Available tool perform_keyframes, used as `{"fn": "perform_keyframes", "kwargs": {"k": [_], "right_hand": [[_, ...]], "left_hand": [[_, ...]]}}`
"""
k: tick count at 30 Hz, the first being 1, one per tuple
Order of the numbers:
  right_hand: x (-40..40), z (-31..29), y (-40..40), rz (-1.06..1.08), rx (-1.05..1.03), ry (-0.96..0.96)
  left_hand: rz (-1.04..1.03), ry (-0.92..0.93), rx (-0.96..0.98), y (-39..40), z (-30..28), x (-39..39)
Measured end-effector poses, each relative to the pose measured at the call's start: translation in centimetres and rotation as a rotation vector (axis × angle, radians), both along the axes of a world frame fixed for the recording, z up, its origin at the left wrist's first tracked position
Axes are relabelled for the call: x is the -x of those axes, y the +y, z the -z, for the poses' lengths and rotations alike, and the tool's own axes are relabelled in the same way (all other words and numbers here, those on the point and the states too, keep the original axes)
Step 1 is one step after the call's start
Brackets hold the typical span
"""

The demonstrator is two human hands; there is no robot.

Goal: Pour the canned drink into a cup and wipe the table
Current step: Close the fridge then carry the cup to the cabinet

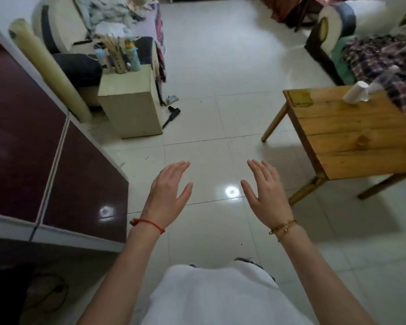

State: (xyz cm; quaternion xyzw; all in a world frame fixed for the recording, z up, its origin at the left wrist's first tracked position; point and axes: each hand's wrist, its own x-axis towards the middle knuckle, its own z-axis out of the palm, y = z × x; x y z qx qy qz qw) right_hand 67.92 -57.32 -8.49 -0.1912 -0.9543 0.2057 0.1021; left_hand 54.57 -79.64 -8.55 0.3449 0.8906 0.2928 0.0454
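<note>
My left hand (168, 195) and my right hand (265, 192) are held out over the tiled floor, palms down, fingers spread, holding nothing. A low wooden table (352, 139) stands to the right of my right hand. On its far side a white paper cup (355, 92) lies tilted, next to a clear glass or bottle (373, 89) that is blurred. A yellow cloth or pad (300, 97) lies on the table's far left corner. No can is visible.
A dark red cabinet (45, 165) runs along the left. A beige box-like stand (131, 106) with bottles and a utensil holder is at the back left, a rolled mat (49, 69) beside it. A black hair dryer (172, 114) lies on the floor. Sofas with clothes stand behind.
</note>
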Motion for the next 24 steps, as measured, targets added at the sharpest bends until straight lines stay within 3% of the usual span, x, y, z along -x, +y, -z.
{"fn": "perform_keyframes", "kwargs": {"k": [10, 24], "right_hand": [[-17.0, 0.4, 10.8, 0.331, 0.005, -0.011], [-35.3, 0.0, 27.1, 0.576, 0.032, -0.046]], "left_hand": [[0.319, -0.024, 0.006, 15.9, -0.1, -10.1], [0.525, -0.006, -0.043, 36.6, -0.2, -24.7]]}}
